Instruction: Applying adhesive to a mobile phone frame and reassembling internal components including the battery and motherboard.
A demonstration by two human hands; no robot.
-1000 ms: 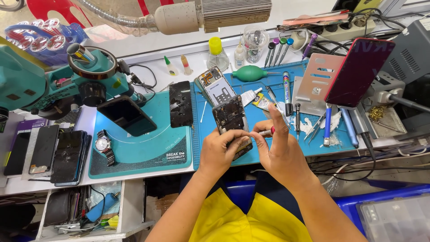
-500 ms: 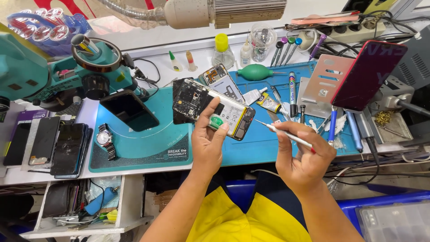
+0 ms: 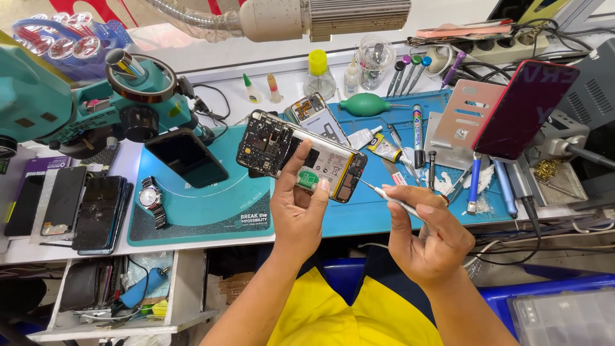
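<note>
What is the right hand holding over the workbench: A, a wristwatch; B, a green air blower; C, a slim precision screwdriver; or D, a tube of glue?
C: the right hand pinches a slim precision screwdriver, its tip pointing at the edge of the opened phone that the left hand holds up.

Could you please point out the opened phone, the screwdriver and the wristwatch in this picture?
opened phone (image 3: 282, 148), head view, on its exposed circuit board.
screwdriver (image 3: 392, 199), head view, on its metal shaft.
wristwatch (image 3: 148, 197), head view, on its round dial.

Bare teal silicone work mat (image 3: 211, 214) lies open toward the desk's front edge; a silver wristwatch (image 3: 151, 200), black phone screen (image 3: 186, 157) and teal microscope (image 3: 96, 109) crowd its left and back.
</note>
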